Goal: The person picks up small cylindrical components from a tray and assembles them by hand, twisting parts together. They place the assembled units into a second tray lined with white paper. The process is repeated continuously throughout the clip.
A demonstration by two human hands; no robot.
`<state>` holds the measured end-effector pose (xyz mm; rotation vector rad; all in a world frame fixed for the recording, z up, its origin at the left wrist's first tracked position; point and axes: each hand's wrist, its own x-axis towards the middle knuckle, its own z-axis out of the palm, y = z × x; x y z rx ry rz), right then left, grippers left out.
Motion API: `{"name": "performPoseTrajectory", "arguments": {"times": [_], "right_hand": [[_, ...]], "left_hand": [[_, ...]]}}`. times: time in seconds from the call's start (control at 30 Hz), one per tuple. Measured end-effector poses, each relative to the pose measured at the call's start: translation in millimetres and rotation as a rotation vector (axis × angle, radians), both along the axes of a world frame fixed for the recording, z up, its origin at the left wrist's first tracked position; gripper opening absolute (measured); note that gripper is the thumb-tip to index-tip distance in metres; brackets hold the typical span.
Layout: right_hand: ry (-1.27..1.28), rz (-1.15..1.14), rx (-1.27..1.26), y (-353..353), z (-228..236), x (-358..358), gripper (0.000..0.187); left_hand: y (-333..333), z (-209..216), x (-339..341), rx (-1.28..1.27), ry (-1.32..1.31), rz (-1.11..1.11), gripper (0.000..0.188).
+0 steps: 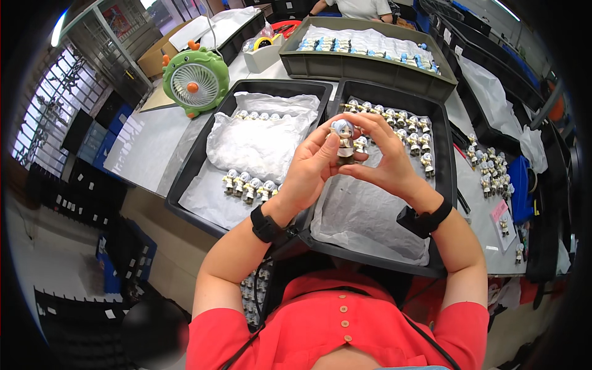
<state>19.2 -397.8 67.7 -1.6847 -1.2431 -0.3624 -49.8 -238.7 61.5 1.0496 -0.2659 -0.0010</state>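
Note:
Both my hands hold up one small figurine (345, 140) with pale blue-grey hair, a light outfit and a dark base or boots. My left hand (311, 163) pinches it from the left, thumb across its front. My right hand (388, 160) curls around its other side, fingers at its top and bottom. Beneath the hands, the right black tray (451, 185) has paper lining and rows of similar figurines (414, 139). In the left black tray (179, 179), a short row of figurines (246, 187) lies on white paper, with another row partly under a paper sheet (250, 142).
A grey-green bin (370, 80) of blue-and-white figurines stands behind the trays. A green fan (196, 83) is at the left, beside a white tape dispenser (264, 55). More figurines (491, 172) cluster on the table at right, near a blue object (522, 188). A person (364, 7) is across the table.

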Motion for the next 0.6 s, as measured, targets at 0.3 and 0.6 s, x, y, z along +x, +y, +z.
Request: {"name": "performPoseTrajectory", "arguments": {"times": [0.3, 0.6], "right_hand": [[0.002, 0.0, -0.014, 0.7, -1.6, 2.7, 0.077], [-0.008, -0.016, -0.005, 1.1, -4.5, 3.7, 0.071]], "left_hand": [[1.8, 0.0, 0.8, -0.056, 0.016, -0.032, 0.047], [3.4, -2.1, 4.0, -0.073, 0.025, -0.059, 0.046]]}}
